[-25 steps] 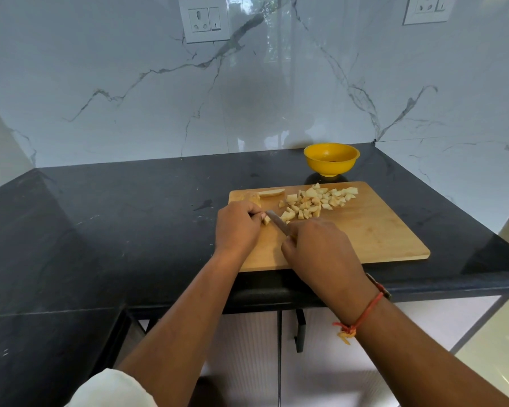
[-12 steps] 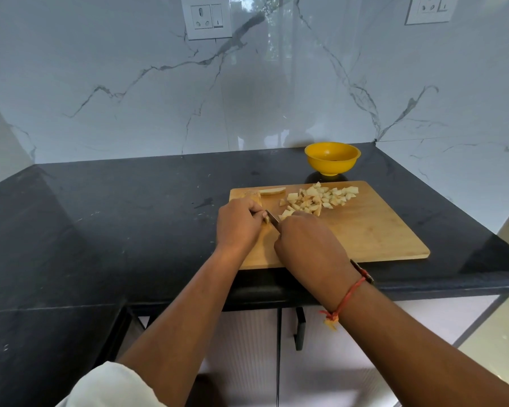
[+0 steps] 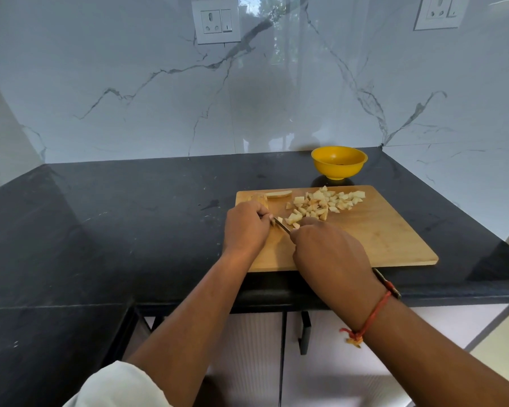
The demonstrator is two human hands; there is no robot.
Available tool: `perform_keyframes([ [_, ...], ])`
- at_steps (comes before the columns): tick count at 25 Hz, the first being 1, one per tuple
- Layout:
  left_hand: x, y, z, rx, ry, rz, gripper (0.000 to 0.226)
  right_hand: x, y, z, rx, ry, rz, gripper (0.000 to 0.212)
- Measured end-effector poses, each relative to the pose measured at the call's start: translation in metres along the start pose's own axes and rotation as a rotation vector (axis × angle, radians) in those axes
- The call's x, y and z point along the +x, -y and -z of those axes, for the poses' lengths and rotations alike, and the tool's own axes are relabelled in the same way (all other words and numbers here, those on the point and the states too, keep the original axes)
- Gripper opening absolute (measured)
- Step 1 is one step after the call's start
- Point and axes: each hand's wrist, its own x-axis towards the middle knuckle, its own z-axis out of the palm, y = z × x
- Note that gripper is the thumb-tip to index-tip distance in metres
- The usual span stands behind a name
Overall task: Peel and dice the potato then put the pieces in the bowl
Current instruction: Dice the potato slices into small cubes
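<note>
As I watched through the head camera, the left grip (image 3: 246, 227), a bare hand, had its fingers curled down onto the board (image 3: 379, 230) and pinned a small pale piece (image 3: 279, 220) of potato at its fingertips. Most of that piece was hidden under the knuckles. The right grip (image 3: 332, 254) was closed round the handle of a knife (image 3: 282, 227), and the blade slanted toward the left fingertips, touching or nearly touching the piece. I could not tell whether its edge met the wood. Just beyond the blade, a heap of dice (image 3: 326, 202) spread across the far middle of the board, toward its back edge. A long slice (image 3: 278, 194) lay at the far left corner of the board, with a chunk (image 3: 259, 200) just beside it, partly covered by the left grip. The yellow bowl (image 3: 339, 163) stood upright on the black tabletop (image 3: 130, 230), near the board's far edge and well apart from both grips. What lay inside it I could not make out. A red thread (image 3: 376, 312) circled the right wrist. Behind the tabletop rose a marbled wall (image 3: 130, 98) with two sockets (image 3: 216, 22).
</note>
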Motion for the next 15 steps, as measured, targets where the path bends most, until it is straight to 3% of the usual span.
perform_keyframes([
  [5, 0.0, 0.001, -0.001, 0.001, -0.009, -0.022, 0.012, -0.015, -0.013, 0.002, -0.042, -0.089, 0.009, 0.025],
  [11, -0.006, -0.005, 0.004, -0.109, 0.068, -0.045, 0.022, -0.019, -0.022, 0.0, 0.05, -0.226, -0.109, 0.024],
  [15, -0.007, -0.008, 0.007, -0.169, 0.035, 0.038, 0.022, -0.02, -0.016, -0.003, 0.114, -0.212, -0.057, 0.028],
])
